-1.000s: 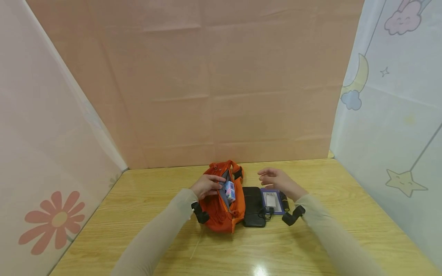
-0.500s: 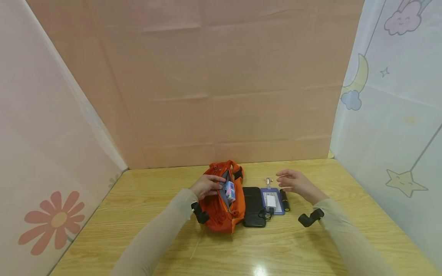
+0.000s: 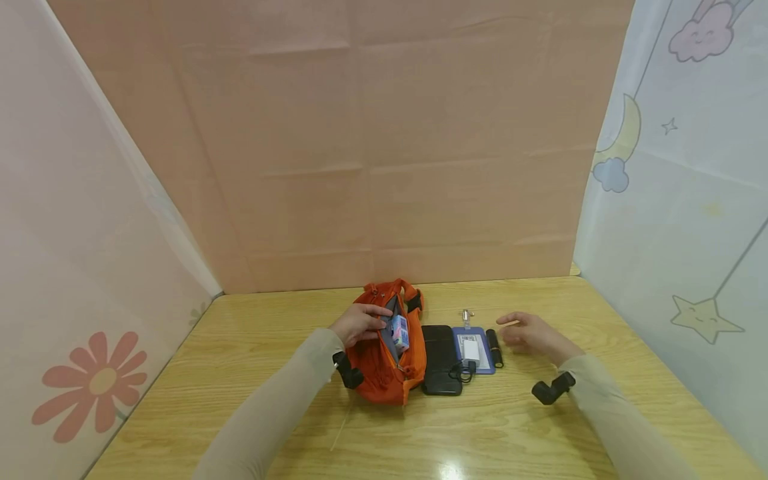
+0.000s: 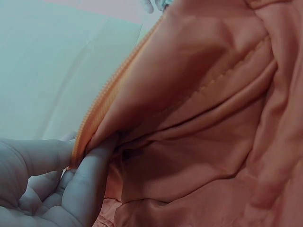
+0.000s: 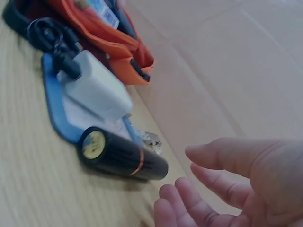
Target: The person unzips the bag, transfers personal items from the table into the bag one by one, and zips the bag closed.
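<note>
My left hand (image 3: 359,324) pinches the zipped edge of an orange waist bag (image 3: 384,380) between thumb and fingers; the left wrist view shows this zipper (image 4: 102,106) close up. The bag's mouth stands open, and a pink-and-blue packet (image 3: 400,333) sits inside. My right hand (image 3: 534,335) hovers just right of a black lipstick tube (image 5: 125,156) with a gold band, its fingers loosely bent and apart from it. The tube lies beside a blue-framed badge holder (image 3: 487,360). On that holder rests a white charger (image 5: 97,87) with a coiled black cable (image 3: 461,371).
A black flat case (image 3: 441,360) lies between the bag and the badge holder. The holder's metal clip (image 3: 467,316) points toward the back. All lie on a wooden table (image 3: 270,373), with a pinkish-brown sheet (image 3: 372,167) behind and patterned sheets at both sides.
My right hand has moved right and down, from above the badge holder to beside the lipstick tube, uncovering the metal clip. My left hand stays at the bag.
</note>
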`<state>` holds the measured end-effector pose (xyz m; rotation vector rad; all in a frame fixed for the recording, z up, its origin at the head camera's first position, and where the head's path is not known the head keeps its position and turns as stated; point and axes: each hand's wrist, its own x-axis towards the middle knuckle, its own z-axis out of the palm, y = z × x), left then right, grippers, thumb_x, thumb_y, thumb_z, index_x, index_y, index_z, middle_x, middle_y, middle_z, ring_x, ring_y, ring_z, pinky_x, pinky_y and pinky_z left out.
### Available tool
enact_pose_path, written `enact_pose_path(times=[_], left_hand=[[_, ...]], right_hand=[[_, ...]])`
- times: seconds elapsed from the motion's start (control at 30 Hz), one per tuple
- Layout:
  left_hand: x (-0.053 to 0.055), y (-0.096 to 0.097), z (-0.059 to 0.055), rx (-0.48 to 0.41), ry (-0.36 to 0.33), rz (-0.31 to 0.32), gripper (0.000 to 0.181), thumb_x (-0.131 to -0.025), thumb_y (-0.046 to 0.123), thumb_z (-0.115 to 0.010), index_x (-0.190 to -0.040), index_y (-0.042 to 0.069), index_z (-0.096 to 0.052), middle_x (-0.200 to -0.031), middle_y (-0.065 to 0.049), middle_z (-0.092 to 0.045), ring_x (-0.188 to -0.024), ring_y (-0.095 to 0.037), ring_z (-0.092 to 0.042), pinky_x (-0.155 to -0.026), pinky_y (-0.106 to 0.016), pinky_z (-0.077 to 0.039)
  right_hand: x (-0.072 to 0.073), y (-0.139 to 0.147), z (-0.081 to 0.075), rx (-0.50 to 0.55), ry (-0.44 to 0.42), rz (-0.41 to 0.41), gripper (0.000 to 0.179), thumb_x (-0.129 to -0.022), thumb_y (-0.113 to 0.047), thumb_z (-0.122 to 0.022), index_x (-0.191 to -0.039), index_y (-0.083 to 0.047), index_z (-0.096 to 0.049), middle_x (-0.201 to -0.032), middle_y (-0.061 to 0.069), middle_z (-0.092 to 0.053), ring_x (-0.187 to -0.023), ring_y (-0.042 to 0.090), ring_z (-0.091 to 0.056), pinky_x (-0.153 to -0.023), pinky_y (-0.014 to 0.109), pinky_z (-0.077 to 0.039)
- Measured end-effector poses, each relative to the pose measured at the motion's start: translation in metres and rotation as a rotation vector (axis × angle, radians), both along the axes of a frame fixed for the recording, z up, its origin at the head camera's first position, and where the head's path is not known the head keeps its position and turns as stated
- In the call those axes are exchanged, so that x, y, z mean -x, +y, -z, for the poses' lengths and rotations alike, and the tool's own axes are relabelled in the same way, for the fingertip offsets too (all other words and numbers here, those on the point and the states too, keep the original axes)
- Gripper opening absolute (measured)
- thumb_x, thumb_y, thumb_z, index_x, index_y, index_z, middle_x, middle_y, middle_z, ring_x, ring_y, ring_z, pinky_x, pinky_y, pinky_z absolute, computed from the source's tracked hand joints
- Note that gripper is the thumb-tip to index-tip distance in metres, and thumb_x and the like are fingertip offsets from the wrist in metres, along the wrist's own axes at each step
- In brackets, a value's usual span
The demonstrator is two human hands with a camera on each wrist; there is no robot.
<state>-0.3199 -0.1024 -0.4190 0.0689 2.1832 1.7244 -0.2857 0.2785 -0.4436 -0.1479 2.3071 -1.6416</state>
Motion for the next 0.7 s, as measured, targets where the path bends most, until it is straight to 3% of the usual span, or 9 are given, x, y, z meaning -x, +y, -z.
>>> enact_pose_path(times=[0.13,0.27,0.4,0.57,0.7], left_hand=[[0.0009,-0.0002,0.0011,-0.003,0.000,0.000,0.033,-0.091,-0.004,-0.059,-0.123,0.003,-0.066,-0.107,-0.012,-0.066,-0.080,-0.014,-0.066,-0.072,-0.030,-0.057],[0.0015,-0.0001,0.0018,-0.005,-0.006,0.000,0.033,-0.092,-0.004,-0.059,-0.123,0.003,-0.066,-0.107,-0.012,-0.066,-0.080,-0.014,-0.066,-0.072,-0.030,-0.057],[0.0013,0.0003,0.0017,-0.003,-0.008,0.002,0.033,-0.092,-0.004,-0.059,-0.123,0.003,-0.065,-0.107,-0.011,-0.066,-0.080,-0.013,-0.066,-0.072,-0.030,-0.057],[-0.0002,0.0006,0.0002,0.004,-0.004,0.000,0.033,-0.092,-0.004,-0.059,-0.123,0.004,-0.066,-0.107,-0.011,-0.066,-0.079,-0.013,-0.065,-0.072,-0.031,-0.057],[-0.0007,0.0008,-0.0007,0.008,-0.004,-0.003,0.033,-0.092,-0.004,-0.059,-0.123,0.005,-0.066,-0.107,-0.011,-0.066,-0.078,-0.013,-0.065,-0.072,-0.030,-0.057]], right_hand=[[-0.0014,-0.0012,0.0032,-0.006,-0.029,-0.003,0.047,-0.096,-0.008,-0.055,-0.133,0.014,-0.036,-0.091,0.004,-0.054,-0.077,0.011,-0.055,-0.069,0.027,-0.054],[-0.0028,-0.0035,0.0037,-0.069,-0.010,0.003,0.052,-0.094,-0.013,-0.062,-0.134,0.011,-0.038,-0.110,0.018,-0.061,-0.088,0.015,-0.060,-0.074,0.030,-0.054],[-0.0038,-0.0055,0.0025,-0.139,0.001,-0.021,0.057,-0.092,-0.018,-0.065,-0.135,0.009,-0.040,-0.126,0.029,-0.055,-0.100,0.023,-0.061,-0.081,0.035,-0.053],[-0.0037,-0.0077,0.0023,-0.187,0.001,-0.038,0.058,-0.090,-0.019,-0.068,-0.135,0.007,-0.042,-0.127,0.029,-0.053,-0.105,0.027,-0.059,-0.087,0.041,-0.052],[-0.0029,-0.0095,0.0036,-0.208,0.010,-0.039,0.059,-0.088,-0.017,-0.070,-0.134,0.008,-0.043,-0.122,0.027,-0.053,-0.103,0.027,-0.058,-0.083,0.039,-0.053]])
